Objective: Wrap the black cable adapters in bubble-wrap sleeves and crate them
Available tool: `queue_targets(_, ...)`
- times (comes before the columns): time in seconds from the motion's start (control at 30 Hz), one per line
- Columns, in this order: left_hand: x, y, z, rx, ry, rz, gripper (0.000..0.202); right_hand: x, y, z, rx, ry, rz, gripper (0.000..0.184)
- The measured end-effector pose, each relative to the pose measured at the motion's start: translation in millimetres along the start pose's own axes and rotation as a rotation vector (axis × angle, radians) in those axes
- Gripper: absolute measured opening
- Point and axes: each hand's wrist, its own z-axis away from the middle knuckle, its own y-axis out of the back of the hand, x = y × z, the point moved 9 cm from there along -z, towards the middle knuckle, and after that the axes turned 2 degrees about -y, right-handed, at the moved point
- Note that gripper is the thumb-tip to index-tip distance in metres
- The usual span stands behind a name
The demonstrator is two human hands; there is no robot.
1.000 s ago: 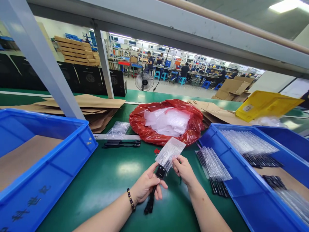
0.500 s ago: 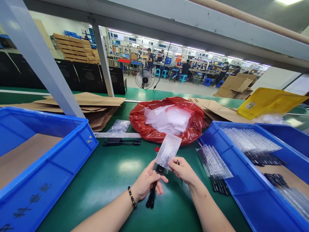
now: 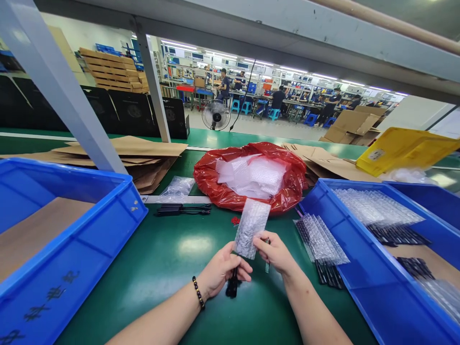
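Over the middle of the green bench, a clear bubble-wrap bag [image 3: 252,223] is held tilted upward. A black device with short cables [image 3: 232,283] is inside it, with the cable ends hanging out below. My left hand [image 3: 227,270] grips the device's cables just under the bag's mouth, thumb on top. With thumb and fingers, my right hand [image 3: 273,251] pinches the bag's lower right edge. A thin greenish coiled thing [image 3: 267,266] hangs at that hand; its kind is unclear. Further unwrapped black cabled devices [image 3: 176,209] lie at the back left of the bench.
A red plastic bag [image 3: 204,177] full of bubble-wrap bags stands behind my hands. Bagged devices [image 3: 323,244] lean against the right blue bin [image 3: 362,282], which contains more. Another blue bin [image 3: 108,239] is at left. Cardboard sheets [image 3: 143,147] and a metal post [image 3: 68,86] stand behind.
The bubble-wrap bag has slid down over the black device, so its body is now covered and only the cables show below.
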Motion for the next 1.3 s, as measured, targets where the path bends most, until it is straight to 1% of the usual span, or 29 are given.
queue_targets(0.03, -1.5, -1.9, 0.5, -0.022, 0.013, 0.012, 0.046, -0.8, 5.4, 0.3, 0.039, 0.001, -0.038, 0.037)
queue_targets(0.07, -3.0, -3.0, 0.8, -0.034, 0.024, 0.024, 0.051, -1.5, 7.8, 0.8, 0.048, -0.003, -0.056, 0.037)
queue_targets(0.1, -4.3, -3.1, 0.9, -0.035, 0.032, 0.034, 0.054, -2.0, 6.1, 1.3, 0.022, -0.011, -0.050, 0.037)
queue_targets(0.23, -4.9, 0.7, 1.4, 0.014, 0.038, 0.034, 0.057, -6.8, -18.5, 7.5, -0.208, -0.006, 0.073, 0.036)
queue_targets(0.3, -2.5, -1.4, 2.1, -0.004, 0.047, 0.035, 0.058, -11.9, -23.0, 10.0, -0.227, 0.036, 0.081, 0.035)
queue_targets(0.37, 1.7, -6.9, 2.8, -0.061, 0.048, 0.077, 0.061, -16.0, -24.7, 12.1, -0.231, 0.078, 0.101, 0.034)
queue_targets(0.43, 6.2, -8.1, 2.5, -0.071, 0.030, 0.125, 0.055, -16.8, -29.8, 14.8, -0.286, 0.104, 0.161, 0.032)
queue_targets(0.53, 6.1, -1.6, 0.9, 0.014, 0.025, 0.099, 0.038, -11.6, -38.7, 17.9, -0.399, 0.093, 0.247, 0.028)
queue_targets(0.57, 4.6, -1.3, 0.6, 0.028, 0.033, 0.077, 0.036, -9.7, -37.9, 16.6, -0.392, 0.086, 0.251, 0.029)
queue_targets(0.6, 3.1, -2.6, 0.4, 0.026, 0.042, 0.062, 0.035, -8.5, -33.7, 13.7, -0.344, 0.084, 0.245, 0.031)
queue_targets(0.7, 1.0, -10.0, 0.6, -0.013, 0.051, 0.053, 0.036, -6.3, -11.3, 3.4, -0.092, 0.107, 0.210, 0.040)
queue_targets(0.73, 0.6, -11.5, 0.9, -0.021, 0.054, 0.050, 0.036, -5.3, -5.5, 1.6, -0.027, 0.120, 0.210, 0.043)
queue_targets(0.8, -1.2, -12.0, 1.6, -0.021, 0.071, 0.035, 0.034, -4.2, -0.7, 0.1, 0.036, 0.152, 0.229, 0.047)
queue_targets(0.97, -10.1, -8.8, 3.4, -0.010, 0.141, -0.011, 0.028, -6.7, -1.6, 2.4, 0.086, 0.220, 0.236, 0.049)
queue_targets(1.03, -11.1, -6.6, 3.1, 0.009, 0.144, -0.006, 0.027, -6.6, -1.9, 2.5, 0.111, 0.220, 0.206, 0.049)
queue_targets(1.1, -8.9, -2.1, 1.9, 0.056, 0.123, 0.019, 0.026, -5.1, -5.1, 1.5, 0.115, 0.209, 0.211, 0.046)
queue_targets(1.23, 3.5, 11.6, 0.1, 0.194, 0.015, 0.094, 0.024, -3.1, -29.8, 1.0, -0.009, 0.231, 0.382, 0.031)
queue_targets(1.3, 7.0, 12.7, -0.2, 0.197, -0.013, 0.101, 0.025, -8.0, -39.7, 4.4, -0.034, 0.281, 0.480, 0.028)
